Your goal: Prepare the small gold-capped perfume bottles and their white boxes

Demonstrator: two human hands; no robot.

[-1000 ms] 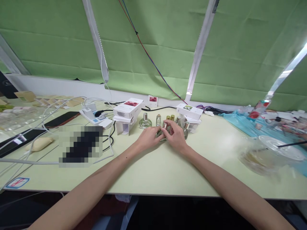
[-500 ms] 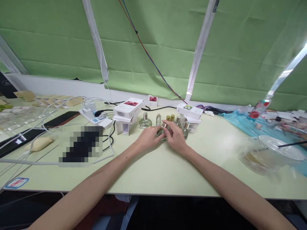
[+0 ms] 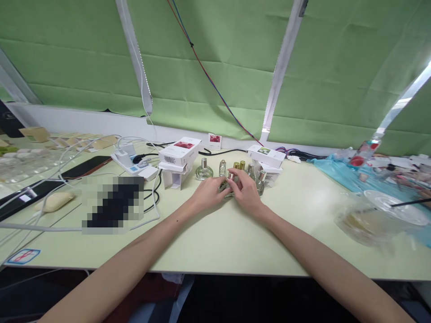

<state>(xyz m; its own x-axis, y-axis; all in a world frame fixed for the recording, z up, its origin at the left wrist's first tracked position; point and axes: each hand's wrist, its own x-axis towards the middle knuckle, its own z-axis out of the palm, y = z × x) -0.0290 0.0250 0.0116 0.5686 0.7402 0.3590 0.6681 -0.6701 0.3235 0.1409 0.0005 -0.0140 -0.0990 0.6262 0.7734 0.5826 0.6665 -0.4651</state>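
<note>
The bottle (image 3: 230, 194) is low in front of me, at the near side of a cluster of glassware; my left hand (image 3: 210, 193) is closed around its body, and my right hand (image 3: 247, 189) pinches near the top, at the silvery cap (image 3: 230, 174); my fingers hide much of the glass, so I can't tell whether its base is flat on the worktop (image 3: 208, 244). If my left hand held too loosely, a sideways push from the right could tilt the bottle or spin it away. Just behind stand the gold caps (image 3: 239, 165), and beside my right hand a tall bottle (image 3: 261, 183); a knuckle swung outward could knock that one over, and glass against glass might chip. Left of my fingers sits a round bottle (image 3: 204, 172), apart and likely steadier; farther out, the white box (image 3: 180, 152) rests on an open carton (image 3: 173, 177), so a bumped elbow or snagged cable (image 3: 156, 190) could topple it.
</note>
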